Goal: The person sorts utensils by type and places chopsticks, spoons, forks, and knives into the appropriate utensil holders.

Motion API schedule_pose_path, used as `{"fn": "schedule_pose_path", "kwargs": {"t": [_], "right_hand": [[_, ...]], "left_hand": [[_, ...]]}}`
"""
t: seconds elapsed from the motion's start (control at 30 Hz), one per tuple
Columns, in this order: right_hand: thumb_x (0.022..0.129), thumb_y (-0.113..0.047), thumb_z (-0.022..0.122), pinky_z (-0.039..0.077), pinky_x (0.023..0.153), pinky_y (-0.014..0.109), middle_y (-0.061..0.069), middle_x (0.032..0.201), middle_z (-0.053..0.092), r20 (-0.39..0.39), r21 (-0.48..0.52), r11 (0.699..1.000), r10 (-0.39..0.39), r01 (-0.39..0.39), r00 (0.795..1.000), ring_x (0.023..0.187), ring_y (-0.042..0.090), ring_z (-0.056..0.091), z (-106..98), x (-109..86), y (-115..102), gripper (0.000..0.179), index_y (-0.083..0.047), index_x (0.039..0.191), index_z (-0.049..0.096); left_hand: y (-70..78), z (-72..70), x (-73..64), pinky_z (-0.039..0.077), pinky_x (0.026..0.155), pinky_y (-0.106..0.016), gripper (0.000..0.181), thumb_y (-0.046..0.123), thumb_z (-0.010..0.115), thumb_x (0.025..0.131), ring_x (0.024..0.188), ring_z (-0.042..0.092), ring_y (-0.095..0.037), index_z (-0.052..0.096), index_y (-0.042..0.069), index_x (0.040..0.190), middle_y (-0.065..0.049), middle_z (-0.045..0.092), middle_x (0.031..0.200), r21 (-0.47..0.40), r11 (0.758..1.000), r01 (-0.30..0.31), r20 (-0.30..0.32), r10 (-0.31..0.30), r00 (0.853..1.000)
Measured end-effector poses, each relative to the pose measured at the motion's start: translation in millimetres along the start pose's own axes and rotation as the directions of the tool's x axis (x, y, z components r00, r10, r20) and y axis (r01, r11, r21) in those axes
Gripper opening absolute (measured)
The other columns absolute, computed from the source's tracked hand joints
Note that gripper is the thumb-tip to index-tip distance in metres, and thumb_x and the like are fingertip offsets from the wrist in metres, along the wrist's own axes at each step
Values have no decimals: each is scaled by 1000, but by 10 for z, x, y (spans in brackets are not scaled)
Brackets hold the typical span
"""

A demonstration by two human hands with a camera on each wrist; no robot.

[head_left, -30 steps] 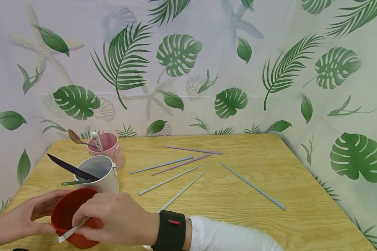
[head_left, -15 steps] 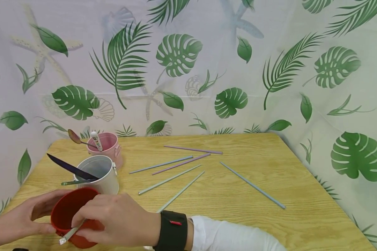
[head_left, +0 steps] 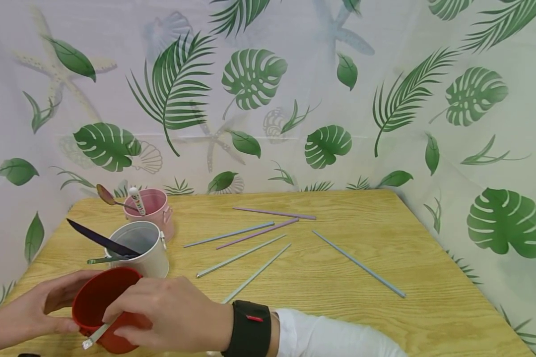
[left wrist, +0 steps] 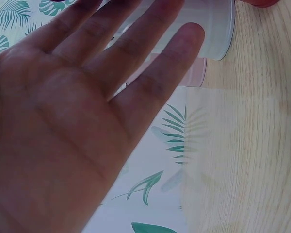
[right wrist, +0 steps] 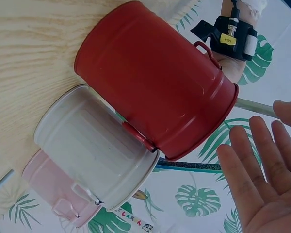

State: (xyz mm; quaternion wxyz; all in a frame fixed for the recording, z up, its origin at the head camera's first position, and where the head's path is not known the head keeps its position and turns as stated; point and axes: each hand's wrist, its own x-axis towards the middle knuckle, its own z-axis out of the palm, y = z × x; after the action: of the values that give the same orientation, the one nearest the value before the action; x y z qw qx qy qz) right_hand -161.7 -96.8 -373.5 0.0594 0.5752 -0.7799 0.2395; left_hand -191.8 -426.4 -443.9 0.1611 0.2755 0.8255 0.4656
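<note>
In the head view a red bucket [head_left: 89, 297] stands at the lower left, its mouth facing me. A pale green chopstick [head_left: 99, 335] leans out over its near rim. My left hand [head_left: 31, 307] is at the bucket's left side, thumb tip right at the rim; the left wrist view shows its fingers straight. My right hand [head_left: 174, 312] is over the bucket's right side and hides part of it. In the right wrist view the right hand's fingers [right wrist: 262, 165] are spread and straight, with the thumb close to the chopstick's end.
A white bucket [head_left: 154, 260] behind holds a dark-bladed knife [head_left: 98, 238] and a green-handled utensil [head_left: 109, 260]. Farther back a pink bucket [head_left: 163, 218] holds a spoon [head_left: 107, 194] and a white-handled utensil [head_left: 137, 201]. Several chopsticks [head_left: 359, 263] lie across the wooden table [head_left: 339, 317].
My right thumb and fingers have parted from the chopstick, which they pinched before; the right hand has shifted slightly right. The left hand and the bucket have hardly moved.
</note>
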Motion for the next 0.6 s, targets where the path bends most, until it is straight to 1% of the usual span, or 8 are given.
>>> {"fn": "schedule_pose_path", "kwargs": {"t": [0.1, 0.2, 0.23, 0.37, 0.47, 0.53, 0.57, 0.6], "right_hand": [[100, -24, 71, 37, 92, 2, -10, 120, 70, 7, 15, 1000, 7, -7, 1000, 108, -4, 53, -6, -13, 6, 27, -17, 126, 69], [99, -24, 71, 37, 94, 2, -10, 121, 70, 3, 17, 1000, 6, -6, 1000, 110, -3, 54, -12, -30, 13, 28, -17, 127, 70], [99, -23, 72, 37, 94, 2, -9, 121, 71, -4, 20, 1000, 2, -2, 1000, 110, -3, 55, -16, -38, 16, 29, -17, 127, 70], [97, -20, 75, 39, 96, 3, -8, 119, 72, -48, 26, 999, -19, 21, 999, 111, -2, 58, -44, -76, 36, 29, -15, 125, 70], [96, -18, 76, 41, 95, 4, -6, 117, 72, -71, 48, 999, -16, 20, 997, 109, -2, 59, -92, -114, 44, 29, -14, 124, 71], [95, -16, 77, 42, 95, 5, -5, 117, 72, -90, 64, 998, -10, 16, 996, 109, -2, 59, -126, -145, 48, 29, -12, 123, 71], [95, -16, 77, 43, 95, 6, -4, 117, 72, -101, 71, 997, -8, 15, 995, 109, -2, 59, -143, -162, 51, 29, -12, 123, 71], [94, -16, 77, 43, 95, 6, -4, 117, 72, -113, 68, 998, -9, 17, 994, 109, -2, 59, -160, -178, 55, 29, -12, 122, 72]], "left_hand": [[-11, 3, -4, 61, 86, -35, 77, 5, 70, 95, 118, 57, 7, 37, 52, 147, 33, 51, 139, -12, 1000, 13, -4, -13, 1000], [-14, 4, -13, 62, 86, -38, 76, 6, 71, 94, 118, 58, 6, 38, 52, 146, 33, 52, 138, -25, 999, 31, -6, -31, 1000], [-15, 5, -16, 61, 86, -38, 75, 7, 71, 95, 118, 58, 6, 39, 52, 145, 33, 52, 137, -28, 999, 36, -7, -37, 999], [-31, 1, -13, 62, 86, -38, 76, 6, 69, 96, 118, 57, 6, 37, 55, 145, 33, 51, 139, -23, 999, 28, 0, -28, 1000], [-31, -4, -12, 62, 86, -39, 77, 5, 68, 96, 118, 57, 6, 36, 55, 145, 33, 51, 139, -17, 1000, 13, 4, -13, 1000], [-25, -5, -15, 62, 86, -39, 77, 6, 69, 96, 119, 57, 6, 37, 56, 145, 32, 51, 139, -17, 1000, 18, 1, -18, 1000], [-22, -4, -15, 62, 86, -40, 76, 6, 69, 96, 119, 58, 6, 38, 55, 145, 32, 52, 139, -18, 1000, 22, -2, -22, 1000], [-24, -3, -15, 62, 86, -40, 76, 6, 69, 96, 119, 58, 5, 38, 51, 148, 32, 52, 139, -19, 1000, 21, -2, -21, 1000]]}}
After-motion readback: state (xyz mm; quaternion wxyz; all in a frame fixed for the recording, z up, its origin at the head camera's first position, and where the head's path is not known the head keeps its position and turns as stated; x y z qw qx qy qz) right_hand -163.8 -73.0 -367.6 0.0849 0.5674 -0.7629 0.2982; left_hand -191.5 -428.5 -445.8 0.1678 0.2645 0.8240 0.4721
